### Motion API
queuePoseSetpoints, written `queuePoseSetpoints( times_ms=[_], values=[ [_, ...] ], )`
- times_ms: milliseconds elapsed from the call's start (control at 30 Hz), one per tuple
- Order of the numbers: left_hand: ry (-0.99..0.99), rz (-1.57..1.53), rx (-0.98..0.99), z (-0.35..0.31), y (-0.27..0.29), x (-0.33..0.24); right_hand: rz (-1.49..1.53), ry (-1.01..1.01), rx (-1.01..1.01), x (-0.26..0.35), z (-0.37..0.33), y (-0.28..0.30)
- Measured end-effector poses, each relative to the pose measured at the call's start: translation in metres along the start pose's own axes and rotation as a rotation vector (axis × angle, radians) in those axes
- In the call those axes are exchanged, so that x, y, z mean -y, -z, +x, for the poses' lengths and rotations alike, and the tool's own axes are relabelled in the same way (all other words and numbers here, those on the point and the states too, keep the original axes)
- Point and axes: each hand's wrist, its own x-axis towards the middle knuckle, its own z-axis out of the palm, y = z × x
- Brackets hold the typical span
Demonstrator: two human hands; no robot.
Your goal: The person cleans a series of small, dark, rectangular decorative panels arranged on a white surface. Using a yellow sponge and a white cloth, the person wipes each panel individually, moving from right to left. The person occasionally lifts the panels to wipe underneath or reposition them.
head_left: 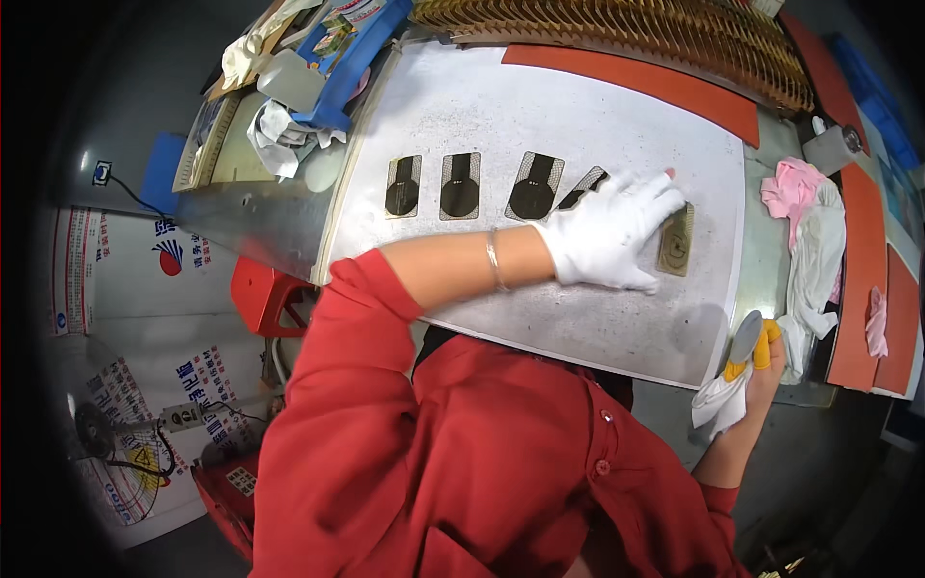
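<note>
My left hand (609, 231), in a white glove, lies over the right part of a pale grey board (588, 332) with its fingers stretched out. Its fingertips reach the top of a small olive-gold plate (675, 246). Under its wrist side a tilted dark plate (582, 187) is partly hidden. To the left lie three similar dark plates with a round lower shape: one (404, 188), another (460, 188) and a third (534, 188). At the board's lower right corner my right hand (763, 361), with yellow finger covers, is closed round a grey oval piece (746, 337) and a white cloth (721, 400).
A gold slotted rack (626, 39) runs along the back, behind an orange-red strip (636, 87). Pink cloth (792, 188) and white cloth (814, 260) lie at the right, by a squat bottle (833, 149). A blue tray (356, 63) stands back left; a red stool (265, 294) is below.
</note>
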Motion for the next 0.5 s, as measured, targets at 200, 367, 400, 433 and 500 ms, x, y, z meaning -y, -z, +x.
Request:
queuePoseSetpoints(
  times_ms=[200, 367, 400, 433, 500],
  values=[
    [-0.035, 0.215, 0.395, -0.002, 0.058, 0.049, 0.047, -0.022, -0.008, 0.011, -0.001, -0.014],
    [-0.111, 0.286, 0.4, 0.001, 0.049, 0.052, 0.087, -0.031, -0.002, 0.008, -0.001, -0.013],
    [-0.102, 0.228, 0.376, 0.001, 0.048, 0.049, 0.097, -0.037, -0.004, 0.007, -0.001, -0.014],
    [-0.031, 0.149, 0.437, 0.0, 0.05, 0.045, 0.107, -0.043, -0.004, 0.008, -0.001, -0.014],
    [0.094, 0.245, 0.58, 0.005, 0.054, 0.032, 0.042, -0.042, -0.04, 0.011, -0.001, -0.015]
  ],
)
